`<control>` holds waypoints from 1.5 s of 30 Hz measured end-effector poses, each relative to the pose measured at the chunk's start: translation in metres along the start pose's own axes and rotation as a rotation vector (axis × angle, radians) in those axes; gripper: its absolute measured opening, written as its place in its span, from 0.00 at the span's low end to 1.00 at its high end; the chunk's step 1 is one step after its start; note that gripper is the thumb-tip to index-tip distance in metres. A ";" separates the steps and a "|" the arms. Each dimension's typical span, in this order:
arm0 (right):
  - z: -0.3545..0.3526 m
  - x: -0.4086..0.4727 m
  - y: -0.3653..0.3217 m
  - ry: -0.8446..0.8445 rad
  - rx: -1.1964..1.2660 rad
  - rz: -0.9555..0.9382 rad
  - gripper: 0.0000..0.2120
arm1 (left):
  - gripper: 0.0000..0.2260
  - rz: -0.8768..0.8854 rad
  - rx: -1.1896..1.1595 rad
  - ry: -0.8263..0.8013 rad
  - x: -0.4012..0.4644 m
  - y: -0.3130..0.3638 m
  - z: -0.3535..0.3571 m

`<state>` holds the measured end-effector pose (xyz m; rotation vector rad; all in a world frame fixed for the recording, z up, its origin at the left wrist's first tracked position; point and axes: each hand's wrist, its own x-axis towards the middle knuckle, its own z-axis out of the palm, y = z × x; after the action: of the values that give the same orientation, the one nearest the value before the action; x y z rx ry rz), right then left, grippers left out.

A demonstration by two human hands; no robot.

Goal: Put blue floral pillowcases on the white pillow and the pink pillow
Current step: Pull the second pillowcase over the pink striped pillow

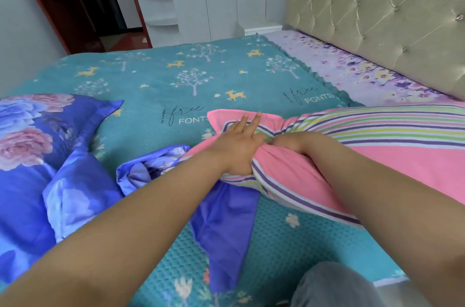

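Pink pillow [392, 155], striped band along its far side, lies on the teal bedspread [176, 80] at right. Left hand [239, 148] grips its bunched end, two fingers extended. Right hand [289, 143] clamps the gathered cloth just beside it; fingers probably curled under, partly hidden. Empty blue floral pillowcase [219, 218] lies crumpled beneath that end. Covered pillow [37, 155] rests far left.

My left hand [239, 145] and my right hand [289, 143] bunch pink pillow [377, 155] end; loose blue floral pillowcase [221, 218] at 6 o'clock, teal bedspread [176, 75] beneath.
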<state>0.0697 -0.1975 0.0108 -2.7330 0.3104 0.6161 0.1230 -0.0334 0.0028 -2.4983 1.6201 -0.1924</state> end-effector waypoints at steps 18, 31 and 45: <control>-0.027 0.058 -0.004 0.017 -0.262 -0.021 0.54 | 0.19 -0.303 -0.691 -0.321 0.095 -0.050 0.049; -0.050 0.088 0.001 -0.296 -0.251 0.166 0.64 | 0.43 -0.384 -0.633 -0.195 0.086 -0.038 0.045; 0.009 -0.012 0.001 0.264 -0.434 -0.018 0.35 | 0.45 -0.375 0.141 -0.260 0.047 0.029 0.000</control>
<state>0.0552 -0.1940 0.0083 -3.2393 0.2337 0.3467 0.1160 -0.0880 -0.0024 -2.5661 1.0003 -0.0211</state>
